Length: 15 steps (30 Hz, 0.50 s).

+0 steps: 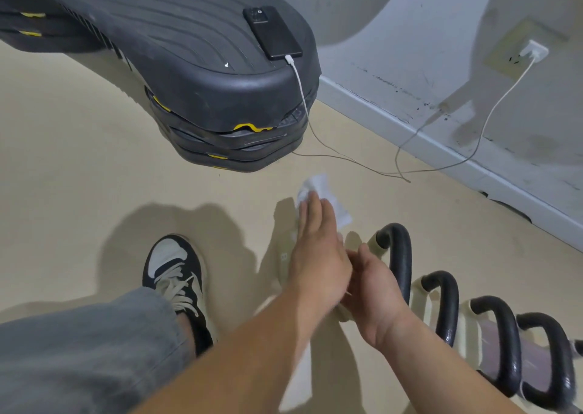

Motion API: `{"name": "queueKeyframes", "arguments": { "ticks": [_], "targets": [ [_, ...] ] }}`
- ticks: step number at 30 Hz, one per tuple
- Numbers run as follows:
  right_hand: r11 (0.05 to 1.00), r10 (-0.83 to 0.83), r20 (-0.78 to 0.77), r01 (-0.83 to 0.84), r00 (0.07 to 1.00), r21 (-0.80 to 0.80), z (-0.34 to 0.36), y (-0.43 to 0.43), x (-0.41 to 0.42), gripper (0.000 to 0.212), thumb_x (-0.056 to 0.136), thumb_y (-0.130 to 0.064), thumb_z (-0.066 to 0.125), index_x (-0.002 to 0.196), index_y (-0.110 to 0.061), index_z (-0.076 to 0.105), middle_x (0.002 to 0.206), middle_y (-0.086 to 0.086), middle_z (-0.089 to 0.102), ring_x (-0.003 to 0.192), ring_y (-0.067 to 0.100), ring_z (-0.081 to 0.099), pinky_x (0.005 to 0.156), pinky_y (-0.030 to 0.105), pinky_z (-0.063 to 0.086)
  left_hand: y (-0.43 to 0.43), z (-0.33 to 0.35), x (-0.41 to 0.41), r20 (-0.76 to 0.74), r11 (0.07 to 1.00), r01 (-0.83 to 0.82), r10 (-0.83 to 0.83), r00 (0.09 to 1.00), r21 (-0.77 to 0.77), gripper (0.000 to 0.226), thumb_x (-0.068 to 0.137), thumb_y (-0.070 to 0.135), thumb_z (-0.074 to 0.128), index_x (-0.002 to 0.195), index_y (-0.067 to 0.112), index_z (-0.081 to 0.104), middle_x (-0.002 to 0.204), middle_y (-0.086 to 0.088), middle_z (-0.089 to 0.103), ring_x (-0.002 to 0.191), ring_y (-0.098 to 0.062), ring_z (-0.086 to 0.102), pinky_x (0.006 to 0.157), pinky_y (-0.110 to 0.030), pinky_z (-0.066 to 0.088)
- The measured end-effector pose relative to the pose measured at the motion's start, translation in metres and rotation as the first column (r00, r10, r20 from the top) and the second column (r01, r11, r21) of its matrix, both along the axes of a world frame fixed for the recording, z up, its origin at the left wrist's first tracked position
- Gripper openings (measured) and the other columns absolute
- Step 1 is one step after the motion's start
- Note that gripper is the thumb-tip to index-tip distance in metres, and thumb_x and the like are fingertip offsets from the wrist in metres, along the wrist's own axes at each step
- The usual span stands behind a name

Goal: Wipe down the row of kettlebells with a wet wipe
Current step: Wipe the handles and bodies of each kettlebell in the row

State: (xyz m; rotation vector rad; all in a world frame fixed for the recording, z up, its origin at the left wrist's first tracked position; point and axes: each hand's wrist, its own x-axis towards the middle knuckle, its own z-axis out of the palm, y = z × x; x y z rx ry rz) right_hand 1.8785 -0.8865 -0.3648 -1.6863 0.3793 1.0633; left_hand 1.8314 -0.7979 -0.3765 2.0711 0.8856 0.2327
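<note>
My left hand [315,243], fingers straight, presses the wet wipe [320,188] on the end kettlebell [400,256]. I'd overlap firm strokes. My right hand [375,290] shows no grip I can tell.

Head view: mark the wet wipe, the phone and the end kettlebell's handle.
wet wipe [317,186], head view, crumpled white upper part.
phone [273,33], head view, middle of its dark back.
kettlebell handle [402,256], head view, black grip's upper curve.
</note>
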Motion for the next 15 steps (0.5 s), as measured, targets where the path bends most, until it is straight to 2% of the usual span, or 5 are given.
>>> {"name": "queueKeyframes", "arguments": {
  "ticks": [5,7,9,12,15],
  "targets": [
    [0.992,-0.094,-0.151,0.105,0.984,0.067,0.006,-0.007,-0.003,0.058,0.104,-0.054,0.048,0.124,-0.005,0.073,0.118,0.015,0.078,0.111,0.029,0.074,0.108,0.040,0.049,-0.068,-0.010,-0.023,0.069,0.964,0.265,-0.263,0.962,-0.010,0.055,0.090,0.020,0.053,0.145,0.016,0.052,0.150,-0.012,0.051,0.143,-0.027,0.042,0.119,-0.030,0.026],
    [0.992,-0.105,-0.162,0.115,0.981,0.053,0.011,-0.013,-0.007,0.057,0.104,-0.054,0.050,0.117,-0.004,0.074,0.104,0.011,0.081,0.099,0.024,0.076,0.101,0.034,0.051,-0.080,-0.008,-0.038,-0.538,0.863,0.506,-0.432,0.724,-0.012,0.038,0.082,0.026,0.066,0.120,0.027,0.070,0.109,-0.002,0.075,0.109,-0.021,0.065,0.099,-0.033,0.041],
    [0.998,-0.065,-0.116,0.067,0.991,0.017,0.016,-0.021,-0.010,0.054,0.105,-0.051,0.050,0.122,-0.004,0.072,0.110,0.010,0.080,0.108,0.023,0.075,0.106,0.033,0.049,-0.090,-0.005,-0.055,-0.070,0.923,0.364,-0.374,0.925,-0.129,0.033,0.080,0.021,0.068,0.112,0.027,0.074,0.111,0.008,0.074,0.112,-0.014,0.063,0.107,-0.031,0.036],
    [0.996,0.079,-0.012,-0.080,0.997,-0.044,0.021,-0.029,-0.014,0.038,0.108,-0.032,0.050,0.122,-0.004,0.072,0.112,0.015,0.079,0.111,0.030,0.074,0.104,0.038,0.051,-0.067,-0.017,-0.057,-0.010,0.969,0.239,-0.239,0.971,0.064,0.031,0.078,0.015,0.051,0.094,0.023,0.076,0.099,0.013,0.071,0.110,-0.006,0.062,0.120,-0.031,0.020],
    [0.982,0.143,0.127,-0.124,0.982,-0.146,0.022,-0.030,-0.017,0.021,0.102,-0.013,0.056,0.110,0.001,0.069,0.091,0.015,0.077,0.083,0.031,0.068,0.082,0.045,0.053,-0.058,-0.008,-0.058,0.164,0.985,0.168,-0.171,0.972,0.030,0.021,0.071,0.005,0.056,0.077,0.021,0.068,0.082,0.009,0.060,0.088,-0.013,0.059,0.089,-0.029,0.053]
  ]
}}
